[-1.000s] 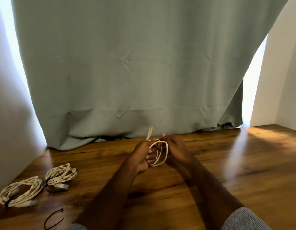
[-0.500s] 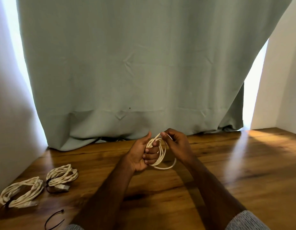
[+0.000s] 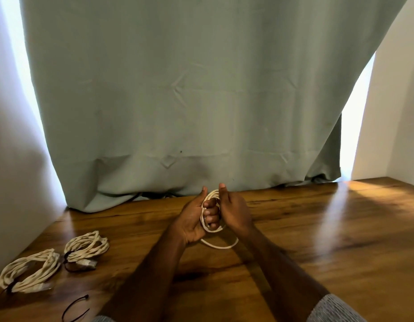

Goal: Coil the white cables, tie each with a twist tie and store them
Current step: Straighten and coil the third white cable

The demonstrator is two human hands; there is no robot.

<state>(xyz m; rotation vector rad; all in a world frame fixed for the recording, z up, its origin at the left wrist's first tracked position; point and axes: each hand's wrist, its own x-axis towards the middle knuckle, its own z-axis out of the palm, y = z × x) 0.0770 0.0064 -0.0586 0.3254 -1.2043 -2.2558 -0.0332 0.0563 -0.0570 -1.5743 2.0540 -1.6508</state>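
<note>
Your left hand curling its fingers through the cable coil, your right hand gripping its side, one loop drooping to the bench, two tied coils lying far left.

- The left hand is curling its fingers, thumb pointing up.
- The right hand is closing beside it, thumb raised.
- Both forearms are reaching forward, converging.

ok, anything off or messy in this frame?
Mostly tidy. One loop of the white cable sags out of the coil in the left hand and right hand. Two tied bundles lie at left, a loose black tie near the table edge.
</note>
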